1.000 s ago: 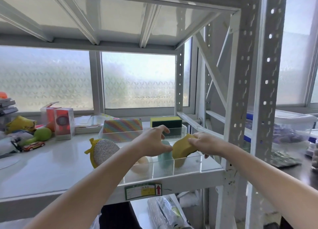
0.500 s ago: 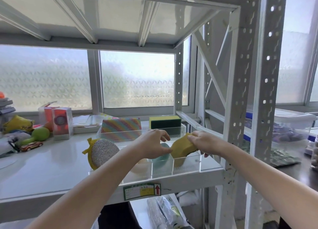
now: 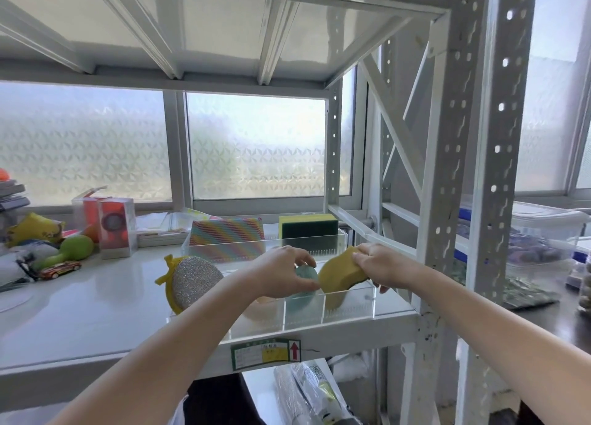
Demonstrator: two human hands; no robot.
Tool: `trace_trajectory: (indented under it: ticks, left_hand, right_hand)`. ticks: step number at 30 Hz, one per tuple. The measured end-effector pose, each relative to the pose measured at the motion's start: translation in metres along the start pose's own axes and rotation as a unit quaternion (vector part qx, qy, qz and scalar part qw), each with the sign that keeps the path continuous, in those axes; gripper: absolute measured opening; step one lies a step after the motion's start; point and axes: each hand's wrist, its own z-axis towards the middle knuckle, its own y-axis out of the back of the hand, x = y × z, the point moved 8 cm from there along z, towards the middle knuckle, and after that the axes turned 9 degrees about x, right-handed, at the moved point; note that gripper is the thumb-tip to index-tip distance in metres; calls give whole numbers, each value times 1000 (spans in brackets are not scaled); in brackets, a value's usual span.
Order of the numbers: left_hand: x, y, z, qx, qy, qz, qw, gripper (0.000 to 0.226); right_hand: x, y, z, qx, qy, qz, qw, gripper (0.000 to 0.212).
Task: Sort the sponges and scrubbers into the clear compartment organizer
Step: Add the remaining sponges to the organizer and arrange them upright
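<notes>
While my right hand (image 3: 382, 266) pinches the yellow sponge (image 3: 341, 272) above the clear organizer's (image 3: 348, 309) front right compartment, my left hand (image 3: 281, 272) curls around the teal sponge (image 3: 305, 276) standing in the neighbouring one.
</notes>
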Motion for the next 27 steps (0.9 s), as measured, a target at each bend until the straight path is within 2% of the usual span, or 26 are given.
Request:
trace_trajectory:
  ticks: [4, 8, 11, 15, 27]
  left_hand:
    - [1, -1, 0, 7, 6, 4, 1000, 52]
    - [4, 2, -4, 9, 8, 3, 1000, 61]
    - [12, 8, -7, 11, 19, -6, 1000, 69]
    - [15, 4, -8, 34, 23, -4, 999, 64]
    - [13, 2, -8, 30, 14, -16, 999, 59]
  right_hand:
    - [2, -1, -1, -8, -5, -32, 999, 50]
    - [6, 13, -4, -78, 1, -112, 991, 59]
    - [12, 21, -6, -91, -1, -133, 987, 56]
    - [14, 20, -3, -78, 1, -117, 990, 43]
    - [16, 17, -10, -52, 21, -47, 997, 35]
